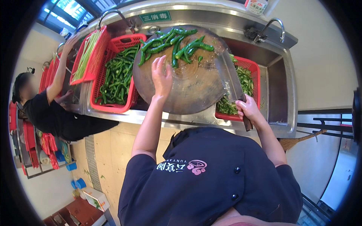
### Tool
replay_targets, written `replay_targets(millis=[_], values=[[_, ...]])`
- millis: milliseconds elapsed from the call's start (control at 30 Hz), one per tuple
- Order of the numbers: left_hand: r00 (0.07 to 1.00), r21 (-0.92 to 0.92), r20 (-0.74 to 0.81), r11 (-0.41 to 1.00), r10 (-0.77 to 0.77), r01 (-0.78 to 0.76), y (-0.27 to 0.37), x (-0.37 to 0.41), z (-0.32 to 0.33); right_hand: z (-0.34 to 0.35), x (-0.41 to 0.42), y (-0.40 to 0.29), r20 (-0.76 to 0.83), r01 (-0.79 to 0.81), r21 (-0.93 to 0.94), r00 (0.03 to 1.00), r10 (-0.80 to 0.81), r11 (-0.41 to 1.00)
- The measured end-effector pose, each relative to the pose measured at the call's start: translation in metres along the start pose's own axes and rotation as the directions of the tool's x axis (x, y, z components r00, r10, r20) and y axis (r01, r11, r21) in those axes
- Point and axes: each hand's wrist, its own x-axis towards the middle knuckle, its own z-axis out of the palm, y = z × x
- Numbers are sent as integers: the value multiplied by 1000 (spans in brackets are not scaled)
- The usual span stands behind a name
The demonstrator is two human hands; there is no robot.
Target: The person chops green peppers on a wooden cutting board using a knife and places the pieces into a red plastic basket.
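My right hand (249, 106) is closed around the handle of a cleaver (230, 75), whose broad wet blade lies over the right edge of a round wooden chopping board (195, 96). My left hand (162, 76) is over the board's left part, fingers apart, with nothing in it. Several whole green peppers (161, 48) lie in a loose pile on the board's far half. Left of the board, a red plastic basket (111, 108) is full of whole green peppers. Sliced green peppers (245, 80) fill another red basket (256, 84), partly under the board at the right.
A red basket of long pale green stalks (88, 53) is tilted at the left. Beyond it a co-worker in black (56, 113) reaches over the sink. Curved faucets (275, 24) line the steel sink's (282, 84) back. A straw broom (299, 139) is at the right.
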Motion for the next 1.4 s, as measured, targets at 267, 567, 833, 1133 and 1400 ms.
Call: replay_targets(millis=[267,567,833,1133,1400], values=[[966,247,255,963,48,-113,-14,67,55,18,-16,-6,83,3,45,997,-7,999],[997,-181,50,982,60,-50,60,40,-28,11,-3,9,109,-2,-25,994,4,1000],[948,160,316,987,-30,-22,0,-76,-49,16,-4,-5,147,46,-213,989,-14,976],[943,117,243,958,227,-261,21,-72,9,30,-6,-34,270,222,-552,959,-80,804],[941,66,190,953,281,-297,18,-74,5,35,-7,-69,411,290,-674,911,19,679]])
